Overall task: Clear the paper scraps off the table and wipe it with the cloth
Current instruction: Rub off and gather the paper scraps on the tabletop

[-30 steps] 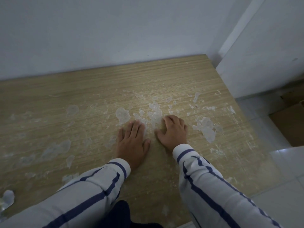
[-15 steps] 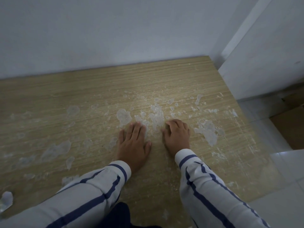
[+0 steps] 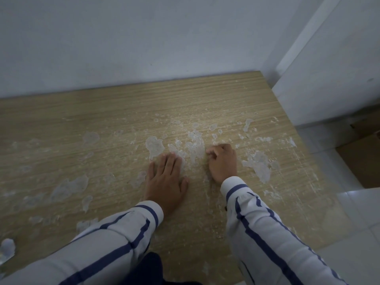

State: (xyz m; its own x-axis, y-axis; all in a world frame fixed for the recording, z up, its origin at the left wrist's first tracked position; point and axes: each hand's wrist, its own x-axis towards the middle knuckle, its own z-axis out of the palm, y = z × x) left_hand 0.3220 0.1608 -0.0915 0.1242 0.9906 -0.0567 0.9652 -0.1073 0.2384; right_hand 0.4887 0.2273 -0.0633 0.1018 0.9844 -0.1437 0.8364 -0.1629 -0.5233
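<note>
- Table (image 3: 102,112): light wood grain, far edge flush against a pale wall (image 3: 144,38), far right corner in view.
- Paper scraps (image 3: 195,147): thin whitish patches lying flat on the top. They are densest mid-table towards the right edge and thinner towards the left edge.
- Biggest patches: one just beyond the left fingertips (image 3: 154,146), one between the right hand and the right edge (image 3: 259,165), one well left of the hands (image 3: 70,187).
- Left hand (image 3: 166,182): palm down, flat on the table, fingers straight and together, released, grasping nothing. Fingertips touch the near rim of the central scrap patch.
- Right hand (image 3: 223,161): just right of the left hand, apart from it. Fingers are clenched under with tips down on the top at the right side of the central patch. Cannot tell whether a scrap is pinched.
- Both sleeves white with blue stripes: left sleeve (image 3: 115,239), right sleeve (image 3: 263,233), both coming in over the near edge.
- Whitish crumpled lump (image 3: 7,246) at the near left corner, partly cut off by the frame. Cannot tell what it is.
- Off the right edge: pale tiled floor (image 3: 359,212) with a brown cardboard box (image 3: 362,159) on it.
</note>
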